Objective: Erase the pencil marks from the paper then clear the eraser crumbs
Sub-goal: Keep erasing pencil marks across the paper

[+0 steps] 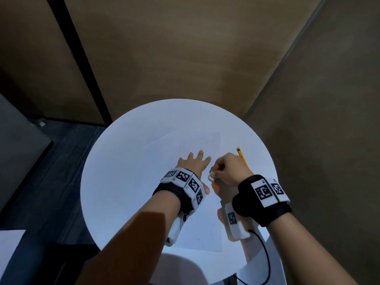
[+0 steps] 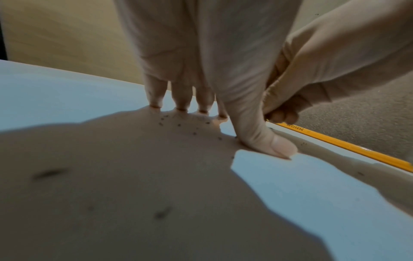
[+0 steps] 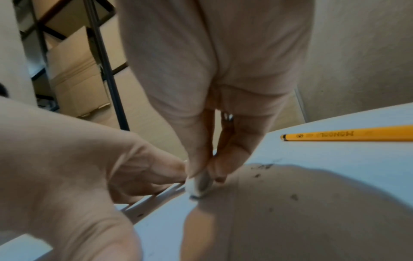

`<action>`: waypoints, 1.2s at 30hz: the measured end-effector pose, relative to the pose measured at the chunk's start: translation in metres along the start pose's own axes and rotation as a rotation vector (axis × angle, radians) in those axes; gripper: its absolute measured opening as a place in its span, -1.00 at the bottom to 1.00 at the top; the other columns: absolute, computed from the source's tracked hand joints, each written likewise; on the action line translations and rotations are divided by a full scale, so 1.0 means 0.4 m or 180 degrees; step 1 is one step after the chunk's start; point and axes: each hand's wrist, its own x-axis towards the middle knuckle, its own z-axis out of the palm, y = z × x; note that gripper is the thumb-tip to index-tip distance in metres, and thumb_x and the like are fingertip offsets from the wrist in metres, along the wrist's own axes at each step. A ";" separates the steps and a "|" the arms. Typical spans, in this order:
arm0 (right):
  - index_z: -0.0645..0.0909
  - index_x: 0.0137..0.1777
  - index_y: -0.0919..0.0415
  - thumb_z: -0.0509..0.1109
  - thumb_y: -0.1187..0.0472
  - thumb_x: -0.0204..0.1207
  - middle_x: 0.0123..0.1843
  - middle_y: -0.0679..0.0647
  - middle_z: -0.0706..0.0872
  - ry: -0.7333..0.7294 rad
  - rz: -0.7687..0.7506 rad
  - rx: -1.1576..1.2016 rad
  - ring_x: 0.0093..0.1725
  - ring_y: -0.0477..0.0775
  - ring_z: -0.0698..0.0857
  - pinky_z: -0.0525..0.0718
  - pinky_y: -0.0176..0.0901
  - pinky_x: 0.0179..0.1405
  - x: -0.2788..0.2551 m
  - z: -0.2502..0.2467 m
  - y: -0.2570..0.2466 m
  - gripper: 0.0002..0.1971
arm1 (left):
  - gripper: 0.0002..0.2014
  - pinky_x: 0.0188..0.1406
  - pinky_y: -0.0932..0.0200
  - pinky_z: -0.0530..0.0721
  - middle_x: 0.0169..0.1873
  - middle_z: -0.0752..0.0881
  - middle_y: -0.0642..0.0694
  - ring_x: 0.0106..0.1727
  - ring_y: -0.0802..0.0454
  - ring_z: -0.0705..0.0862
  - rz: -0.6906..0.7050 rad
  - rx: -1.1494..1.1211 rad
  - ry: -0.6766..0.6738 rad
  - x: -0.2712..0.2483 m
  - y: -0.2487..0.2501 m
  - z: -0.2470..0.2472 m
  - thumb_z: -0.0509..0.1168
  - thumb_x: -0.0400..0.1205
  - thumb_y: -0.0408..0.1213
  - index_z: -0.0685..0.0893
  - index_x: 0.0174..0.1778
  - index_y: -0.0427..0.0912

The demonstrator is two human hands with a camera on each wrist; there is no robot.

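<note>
The sheet of paper (image 1: 197,229) lies flat on a round white table (image 1: 115,182), its near edge close to the table's near rim. Dark eraser crumbs (image 2: 178,123) are scattered over it, thickest just in front of the left fingertips, with a few larger specks (image 3: 295,196) nearer the person.

A small white eraser (image 3: 198,185), grey and smudged on its side, stands on the paper with its lower corner touching the sheet. The right hand (image 1: 230,169) pinches it between thumb and curled fingers, knuckles raised above the page. From the head camera only a sliver of the eraser (image 1: 210,177) shows below the thumb.

Just to the left, the left hand (image 1: 193,163) is spread flat on the paper with its fingers straight and splayed, pointing away from the person; the fingertips (image 2: 181,106) and thumb press down on the sheet and it holds nothing. The thumb lies near the eraser.

A yellow pencil (image 1: 242,158), printed MONGOL, lies on the table to the right of the paper, beyond the right hand, slanting away toward the far left.

Both wrists carry black bands (image 1: 257,200) with white blocks of black-and-white square markers, and a black cable (image 1: 265,256) trails from the right one over the near edge. Brown walls (image 1: 185,48) stand behind the table.
</note>
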 end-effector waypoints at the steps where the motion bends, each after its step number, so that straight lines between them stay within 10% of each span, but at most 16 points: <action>1: 0.73 -0.10 0.32 0.41 0.31 0.51 -0.05 0.19 0.77 0.0108 0.0014 0.0043 -0.10 0.03 0.64 0.47 -0.32 -0.27 0.004 -0.002 -0.003 -0.91 | 0.02 0.56 -0.31 0.10 0.66 -0.16 -0.17 0.65 -0.28 -0.06 0.0004 0.0006 0.0003 -0.001 0.001 0.001 0.45 0.50 0.03 -0.14 0.68 -0.06; 8: 0.72 -0.12 0.31 0.43 0.31 0.49 -0.21 0.08 0.70 -0.0147 0.0029 -0.0095 -0.17 -0.04 0.60 0.43 -0.42 -0.41 -0.005 -0.005 0.006 -0.93 | 0.02 0.57 -0.28 0.07 0.67 -0.18 -0.15 0.66 -0.27 -0.08 -0.0009 -0.0047 0.0031 -0.003 0.002 0.003 0.45 0.51 0.01 -0.14 0.68 -0.05; 13: 0.73 -0.10 0.34 0.43 0.31 0.49 -0.06 0.20 0.77 0.0414 0.0058 0.0177 -0.04 0.10 0.68 0.52 -0.24 -0.11 0.011 -0.003 0.004 -0.91 | 0.01 0.57 -0.27 0.07 0.67 -0.17 -0.15 0.66 -0.26 -0.08 -0.0005 -0.0054 0.0046 -0.004 0.000 0.005 0.44 0.52 0.02 -0.14 0.68 -0.04; 18: 0.67 -0.24 0.24 0.45 0.33 0.47 -0.34 0.00 0.66 -0.0186 0.0051 -0.0067 -0.28 -0.08 0.60 0.46 -0.39 -0.39 -0.005 -0.005 0.005 -0.93 | 0.01 0.56 -0.28 0.08 0.67 -0.15 -0.16 0.66 -0.26 -0.07 0.0007 -0.0069 0.0045 -0.007 0.001 0.000 0.45 0.51 0.01 -0.12 0.68 -0.05; 22: 0.72 -0.18 0.27 0.45 0.29 0.46 -0.18 0.11 0.75 0.0357 0.0127 0.0196 -0.13 0.04 0.66 0.60 -0.21 -0.13 0.015 -0.007 0.008 -0.95 | 0.00 0.56 -0.27 0.10 0.67 -0.15 -0.15 0.66 -0.25 -0.06 0.0007 -0.0056 0.0063 -0.004 0.000 0.005 0.44 0.51 0.02 -0.11 0.68 -0.05; 27: 0.61 -0.36 0.18 0.45 0.31 0.47 -0.37 0.00 0.65 -0.0188 0.0094 -0.0010 -0.32 -0.09 0.59 0.46 -0.37 -0.40 -0.007 -0.007 0.007 -0.82 | -0.01 0.55 -0.27 0.11 0.67 -0.15 -0.14 0.66 -0.25 -0.06 -0.0007 -0.0075 0.0079 -0.007 0.002 0.002 0.45 0.51 0.01 -0.10 0.68 -0.05; 33: 0.68 -0.19 0.27 0.45 0.28 0.48 -0.19 0.10 0.73 0.0369 0.0113 0.0279 -0.10 0.05 0.66 0.60 -0.16 -0.07 0.005 0.000 0.012 -0.94 | 0.00 0.56 -0.28 0.10 0.67 -0.16 -0.15 0.66 -0.26 -0.07 -0.0013 -0.0066 0.0021 -0.009 0.004 -0.001 0.45 0.52 0.01 -0.11 0.68 -0.05; 36: 0.63 -0.28 0.21 0.46 0.30 0.47 -0.25 0.07 0.69 -0.0007 0.0064 0.0088 -0.19 0.02 0.64 0.54 -0.30 -0.30 -0.009 0.005 0.015 -0.88 | 0.00 0.55 -0.27 0.09 0.67 -0.16 -0.15 0.66 -0.26 -0.07 -0.0015 -0.0070 0.0042 -0.010 0.004 0.001 0.45 0.51 0.01 -0.11 0.68 -0.06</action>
